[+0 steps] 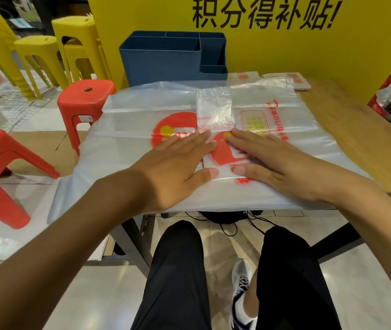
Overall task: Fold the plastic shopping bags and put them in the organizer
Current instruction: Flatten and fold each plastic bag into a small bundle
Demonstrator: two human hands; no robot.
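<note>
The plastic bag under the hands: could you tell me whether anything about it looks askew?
Yes: the plastic bag overhangs the table's left edge and droops there, unsupported, so it lies off-centre.

Clear red-printed plastic bag (142, 120) flat on table, empty blue organizer (166, 60) behind

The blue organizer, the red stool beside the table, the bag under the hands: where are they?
blue organizer (163, 61), head view, front wall.
red stool (87, 91), head view, seat.
bag (128, 120), head view, clear left part.
</note>
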